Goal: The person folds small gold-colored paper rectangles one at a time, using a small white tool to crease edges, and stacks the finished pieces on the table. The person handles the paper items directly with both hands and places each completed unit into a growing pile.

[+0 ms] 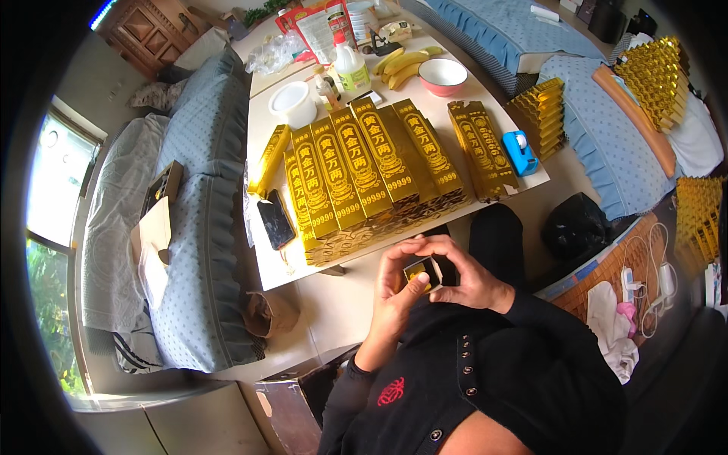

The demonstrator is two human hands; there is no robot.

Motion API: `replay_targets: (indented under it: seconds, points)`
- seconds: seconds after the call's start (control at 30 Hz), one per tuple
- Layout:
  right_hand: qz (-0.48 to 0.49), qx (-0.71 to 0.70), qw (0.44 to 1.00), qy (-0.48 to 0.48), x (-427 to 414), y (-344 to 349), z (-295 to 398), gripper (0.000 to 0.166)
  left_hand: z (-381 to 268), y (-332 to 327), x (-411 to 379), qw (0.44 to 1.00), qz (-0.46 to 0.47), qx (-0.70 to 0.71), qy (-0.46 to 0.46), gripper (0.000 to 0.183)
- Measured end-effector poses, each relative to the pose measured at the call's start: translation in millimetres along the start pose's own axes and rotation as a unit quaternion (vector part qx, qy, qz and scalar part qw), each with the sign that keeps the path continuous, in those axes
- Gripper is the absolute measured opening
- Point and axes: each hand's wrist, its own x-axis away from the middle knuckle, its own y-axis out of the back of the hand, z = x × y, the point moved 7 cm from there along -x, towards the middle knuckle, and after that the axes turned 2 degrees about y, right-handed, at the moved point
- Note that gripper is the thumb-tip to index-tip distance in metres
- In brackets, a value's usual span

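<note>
Between my two hands, in front of my lap, is a small-ended gold cardboard box point(418, 268), seen nearly end-on. My left hand point(392, 287) grips it with the thumb pressed on its near end. My right hand point(469, 280) curls around the other side, thumb under the edge. How far the box extends beyond the fingers is hidden. On the table just ahead, several long gold boxes point(355, 165) are stacked side by side, bearing printed characters. Flat gold box sheets point(483, 151) lie to the right of the stack, next to a blue tape dispenser point(519, 153).
A black phone point(276, 219) lies at the table's left edge. Farther back are a white tub point(292, 104), a bottle point(350, 65), bananas point(405, 65) and a pink bowl point(442, 78). More gold boxes point(648, 82) are piled at right. A black plastic bag point(575, 226) sits on the floor.
</note>
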Motion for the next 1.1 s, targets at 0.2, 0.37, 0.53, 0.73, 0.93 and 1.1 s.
replay_targets:
  seconds: [0.2,0.37,0.53,0.73,0.93,1.1]
  points:
    - [-0.022,0.042,0.999,0.008,-11,8,13,0.034,3,7,0,0.995,-0.025,-0.064,-0.070,0.030]
    - [-0.069,-0.026,0.997,-0.011,-11,5,-1,0.023,-3,9,3,0.982,-0.013,-0.153,-0.114,0.030]
    - [-0.029,-0.026,0.999,0.008,-16,7,-1,0.022,-14,9,2,0.943,-0.030,-0.287,-0.165,0.031]
    - [-0.034,-0.223,0.961,-0.162,-7,12,-13,0.021,-7,3,0,0.963,-0.014,-0.251,-0.101,0.031]
    - [-0.061,-0.232,0.938,-0.249,-10,15,-8,0.013,-7,-7,1,0.974,-0.052,-0.208,-0.076,0.043]
    - [-0.055,-0.150,0.959,-0.234,-6,22,-12,0.014,-3,-4,1,0.952,-0.002,-0.290,-0.095,0.062]
